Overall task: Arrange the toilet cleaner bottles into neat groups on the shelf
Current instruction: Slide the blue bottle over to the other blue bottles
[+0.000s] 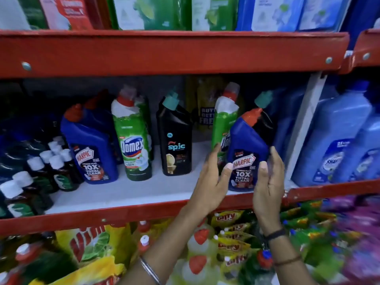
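Observation:
A blue Harpic bottle [246,149] with a red cap stands near the front right of the white shelf [123,192]. My left hand [211,179] presses its left side and my right hand [267,182] its right side, thumbs on the label. Right behind it are a green Domex bottle [224,120] and a black bottle with a teal cap [265,122], both partly hidden. Further left, in a spaced row, stand a black Spic bottle [176,140], another green Domex bottle [133,140] and a second blue Harpic bottle [90,145], with more bottles behind them.
Small dark bottles with white caps [51,167] crowd the shelf's left end. A white upright [306,124] closes the right side, with large light-blue bottles [333,140] beyond it. A red shelf beam [164,52] hangs overhead. Pouches and bottles [232,233] fill the shelf below.

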Available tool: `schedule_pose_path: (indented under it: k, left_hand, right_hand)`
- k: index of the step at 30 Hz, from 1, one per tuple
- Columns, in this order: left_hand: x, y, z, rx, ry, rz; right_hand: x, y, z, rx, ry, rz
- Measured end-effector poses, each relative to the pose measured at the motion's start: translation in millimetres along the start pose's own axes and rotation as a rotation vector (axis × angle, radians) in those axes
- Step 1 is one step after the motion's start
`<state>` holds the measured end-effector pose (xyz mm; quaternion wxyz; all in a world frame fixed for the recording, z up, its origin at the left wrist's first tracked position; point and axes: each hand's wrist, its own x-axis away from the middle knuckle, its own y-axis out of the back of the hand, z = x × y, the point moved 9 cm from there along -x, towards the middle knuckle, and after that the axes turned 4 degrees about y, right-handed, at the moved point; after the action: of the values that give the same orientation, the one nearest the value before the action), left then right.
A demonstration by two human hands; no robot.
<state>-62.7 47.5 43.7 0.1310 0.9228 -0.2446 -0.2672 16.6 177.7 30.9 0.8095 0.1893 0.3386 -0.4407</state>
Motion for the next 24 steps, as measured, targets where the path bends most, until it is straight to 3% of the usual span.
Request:
schedule_pose_path:
  k: [4,8,15,24]
  left_hand:
    - [-8,-12,18,0.044,0.140,-0.042]
    - [-13,-16,23,0.034,0.178,-0.065]
    - [-12,-2,20,0.035,0.235,-0.109]
    - [20,95,23,0.060,0.183,-0.260]
  right_hand:
    - [-1,-6,-25,-0.129,-0.163,0.090]
    - [-9,-6,-31,-0.098,-0.133,0.209]
    - [-9,-6,-25,-0.104,-0.146,0.185]
    - [17,-71,35,-0.217,-0.109,0.209]
